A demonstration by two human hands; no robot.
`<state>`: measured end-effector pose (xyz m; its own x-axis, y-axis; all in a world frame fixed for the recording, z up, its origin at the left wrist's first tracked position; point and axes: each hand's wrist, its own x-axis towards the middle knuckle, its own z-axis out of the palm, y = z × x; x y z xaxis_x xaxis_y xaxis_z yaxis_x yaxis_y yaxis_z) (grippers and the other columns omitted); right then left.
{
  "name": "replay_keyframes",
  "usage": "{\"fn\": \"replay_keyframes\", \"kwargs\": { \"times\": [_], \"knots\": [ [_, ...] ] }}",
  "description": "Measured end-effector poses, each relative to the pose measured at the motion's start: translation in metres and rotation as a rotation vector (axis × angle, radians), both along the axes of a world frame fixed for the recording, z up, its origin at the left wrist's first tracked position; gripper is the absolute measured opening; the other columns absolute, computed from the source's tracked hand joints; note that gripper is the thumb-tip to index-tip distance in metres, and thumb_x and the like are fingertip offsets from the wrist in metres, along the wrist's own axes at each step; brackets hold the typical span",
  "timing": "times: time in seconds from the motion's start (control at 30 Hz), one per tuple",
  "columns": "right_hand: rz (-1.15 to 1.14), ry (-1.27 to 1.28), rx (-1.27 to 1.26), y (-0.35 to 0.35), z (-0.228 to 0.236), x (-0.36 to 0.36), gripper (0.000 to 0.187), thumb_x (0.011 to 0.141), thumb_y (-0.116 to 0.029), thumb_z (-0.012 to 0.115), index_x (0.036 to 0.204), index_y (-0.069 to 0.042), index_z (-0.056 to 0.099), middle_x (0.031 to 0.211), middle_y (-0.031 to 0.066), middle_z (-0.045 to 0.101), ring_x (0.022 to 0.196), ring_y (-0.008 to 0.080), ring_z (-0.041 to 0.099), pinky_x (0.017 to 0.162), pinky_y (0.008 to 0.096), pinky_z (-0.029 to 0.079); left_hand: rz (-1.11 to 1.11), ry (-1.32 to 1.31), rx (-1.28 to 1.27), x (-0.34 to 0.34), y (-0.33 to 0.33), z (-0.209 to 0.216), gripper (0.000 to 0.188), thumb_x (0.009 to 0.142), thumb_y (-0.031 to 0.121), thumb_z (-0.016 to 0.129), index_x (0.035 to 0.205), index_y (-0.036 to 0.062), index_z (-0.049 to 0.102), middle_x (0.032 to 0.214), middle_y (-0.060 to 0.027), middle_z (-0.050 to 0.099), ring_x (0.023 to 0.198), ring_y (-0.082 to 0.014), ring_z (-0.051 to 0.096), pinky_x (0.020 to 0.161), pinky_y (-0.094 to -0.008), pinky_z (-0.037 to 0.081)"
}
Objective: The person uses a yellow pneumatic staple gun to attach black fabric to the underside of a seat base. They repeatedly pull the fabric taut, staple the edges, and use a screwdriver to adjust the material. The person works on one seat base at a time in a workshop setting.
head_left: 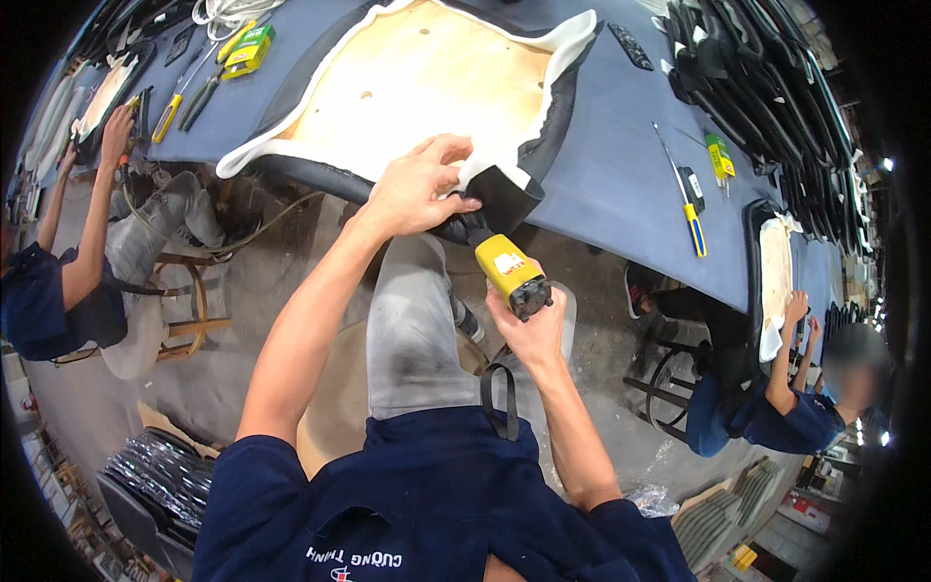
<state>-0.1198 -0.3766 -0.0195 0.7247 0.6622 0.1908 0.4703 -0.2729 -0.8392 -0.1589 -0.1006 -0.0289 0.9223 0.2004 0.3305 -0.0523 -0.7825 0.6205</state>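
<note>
A seat panel lies upside down at the table's front edge, its pale plywood board (pixel 427 82) facing up. White padding (pixel 291 147) and a black cover (pixel 320 179) edge the board. My left hand (pixel 412 189) is at the panel's near edge, fingers bent and thumb against the cover's black flap (pixel 501 197). My right hand (pixel 531 328) is wrapped round a yellow and black staple gun (pixel 509 267). The gun's dark nose points at the panel's near edge, just beside my left thumb; the flap and thumb partly hide its tip.
On the blue-grey table (pixel 621 184) lie a screwdriver (pixel 693 228), a small green and yellow box (pixel 720 155) and a dark remote-like object (pixel 630 46). Left are pliers (pixel 201 102) and another box (pixel 249 51). Black covers (pixel 737 78) pile far right. Co-workers sit either side at seat panels.
</note>
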Motion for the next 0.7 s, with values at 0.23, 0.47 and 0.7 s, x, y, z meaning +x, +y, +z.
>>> {"fn": "replay_keyframes", "kwargs": {
  "times": [0.23, 0.47, 0.7],
  "knots": [
    [-0.003, 0.062, 0.033, 0.007, -0.013, 0.003, 0.021, 0.09, -0.009, 0.086, 0.106, 0.004, 0.081, 0.095, 0.0194, 0.083, 0.087, 0.0339, 0.083, 0.079, 0.0398, 0.063, -0.023, -0.025, 0.055, 0.0, -0.004, 0.001, 0.037, 0.086, 0.033, 0.09, 0.081, -0.0003, 0.074, 0.149, -0.0092, 0.067, 0.135, -0.0284, 0.065, 0.108, -0.0431, 0.057],
    [0.051, 0.783, 0.014, -0.018, 0.023, 0.005, 0.031, 0.096, -0.011, 0.085, 0.123, 0.002, 0.076, 0.099, 0.0102, 0.081, 0.08, 0.019, 0.079, 0.077, 0.0353, 0.063, -0.164, 0.094, -0.055, -0.019, 0.022, 0.013, 0.037, 0.086, 0.02, 0.089, 0.118, 0.0057, 0.081, 0.157, -0.0126, 0.061, 0.151, -0.0341, 0.054, 0.124, -0.0472, 0.046],
    [0.128, 1.053, 0.061, -0.047, 0.043, -0.023, 0.034, 0.103, -0.019, 0.08, 0.13, 0.0, 0.072, 0.098, 0.0068, 0.077, 0.077, 0.0134, 0.074, 0.073, 0.0324, 0.062, -0.163, 0.078, 0.182, -0.026, 0.021, 0.023, 0.054, 0.08, 0.039, 0.095, 0.121, 0.0073, 0.079, 0.156, -0.0085, 0.059, 0.163, -0.0336, 0.04, 0.14, -0.0554, 0.016]
  ]
}}
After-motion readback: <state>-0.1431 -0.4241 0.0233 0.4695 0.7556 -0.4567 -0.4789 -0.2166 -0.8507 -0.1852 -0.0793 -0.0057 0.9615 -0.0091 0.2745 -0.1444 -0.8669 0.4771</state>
